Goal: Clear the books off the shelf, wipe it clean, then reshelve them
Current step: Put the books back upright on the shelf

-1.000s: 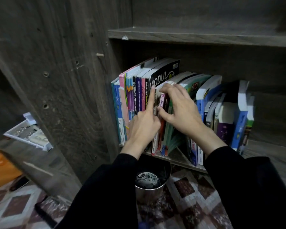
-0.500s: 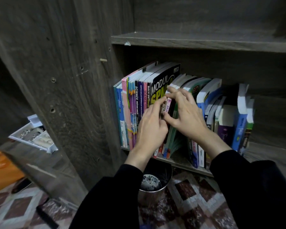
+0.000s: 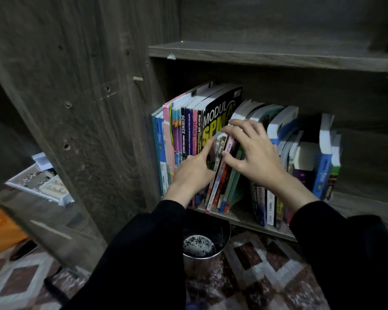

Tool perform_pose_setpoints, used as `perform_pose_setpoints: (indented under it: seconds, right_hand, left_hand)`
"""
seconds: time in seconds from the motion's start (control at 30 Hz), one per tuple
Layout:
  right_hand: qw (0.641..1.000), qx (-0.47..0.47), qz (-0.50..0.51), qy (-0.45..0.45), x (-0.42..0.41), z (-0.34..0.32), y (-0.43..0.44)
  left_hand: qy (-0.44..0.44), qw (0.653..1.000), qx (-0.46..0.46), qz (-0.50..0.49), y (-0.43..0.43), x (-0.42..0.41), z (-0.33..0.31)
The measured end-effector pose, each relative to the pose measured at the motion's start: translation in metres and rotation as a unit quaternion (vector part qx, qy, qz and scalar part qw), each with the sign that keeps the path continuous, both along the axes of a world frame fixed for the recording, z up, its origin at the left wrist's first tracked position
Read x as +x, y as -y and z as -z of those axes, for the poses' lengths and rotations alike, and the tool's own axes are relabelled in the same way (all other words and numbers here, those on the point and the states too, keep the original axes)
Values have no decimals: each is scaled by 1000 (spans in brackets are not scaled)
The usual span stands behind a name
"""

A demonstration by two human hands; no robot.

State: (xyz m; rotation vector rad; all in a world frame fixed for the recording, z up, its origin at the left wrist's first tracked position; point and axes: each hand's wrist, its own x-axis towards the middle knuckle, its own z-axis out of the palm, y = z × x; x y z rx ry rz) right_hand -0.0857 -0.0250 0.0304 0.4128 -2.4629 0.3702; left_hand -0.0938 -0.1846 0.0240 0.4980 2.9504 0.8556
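Note:
A row of books fills the low wooden shelf (image 3: 251, 222). Tall workbooks stand at the left, ending in a black "MODUL SPM" book (image 3: 220, 113). Thin leaning books (image 3: 222, 182) sit in the middle; blue and white books (image 3: 323, 162) lean at the right. My left hand (image 3: 193, 173) points its index finger up against the top of the thin books, beside the black book. My right hand (image 3: 253, 155) lies over the same thin books, fingers spread on their tops and thumb pressed on their spines.
A metal cup (image 3: 202, 253) with a foamy dark content stands on the patterned floor just below the shelf edge. The cabinet's side panel (image 3: 87, 121) rises at the left. A white tray (image 3: 38, 184) rests on a lower board behind it. An empty shelf board (image 3: 278, 57) runs above.
My left index finger has stretched out and up again from a curled hand. My right hand has shifted slightly over the thin books. The books stand much as before.

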Motion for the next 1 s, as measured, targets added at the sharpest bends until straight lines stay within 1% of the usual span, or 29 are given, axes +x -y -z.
perform_pose_setpoints:
  seconds: [0.13, 0.23, 0.3, 0.37, 0.43, 0.5, 0.7, 0.87, 1.0]
  right_hand:
    - [1000, 0, 5, 12, -2, -2, 2]
    - [1000, -6, 2, 16, -1, -3, 2]
    - [1000, -9, 1, 17, 0, -3, 2]
    - [1000, -8, -2, 18, 0, -2, 2]
    - [1000, -10, -6, 18, 0, -3, 2]
    - [1000, -13, -9, 17, 1, -3, 1]
    - [1000, -12, -8, 15, 1, -2, -1]
    - [1000, -14, -14, 7, 2, -1, -5]
    - [1000, -10, -14, 3, 5, -2, -6]
  left_hand:
    - [-72, 997, -22, 0, 3, 5, 6]
    - [-131, 990, -39, -29, 6, 12, 19]
    - [-175, 983, -18, -43, 3, 15, 19]
    - [-201, 979, 18, -16, -5, 14, 16]
    - [-193, 980, 38, 16, -10, 11, 13]
    - [-152, 987, 43, 24, -10, 6, 11]
    - [-85, 995, 23, 54, -12, -13, 10]
    - [-101, 993, -19, 64, -15, -8, 11]
    - [-111, 992, -11, 58, -17, -10, 9]
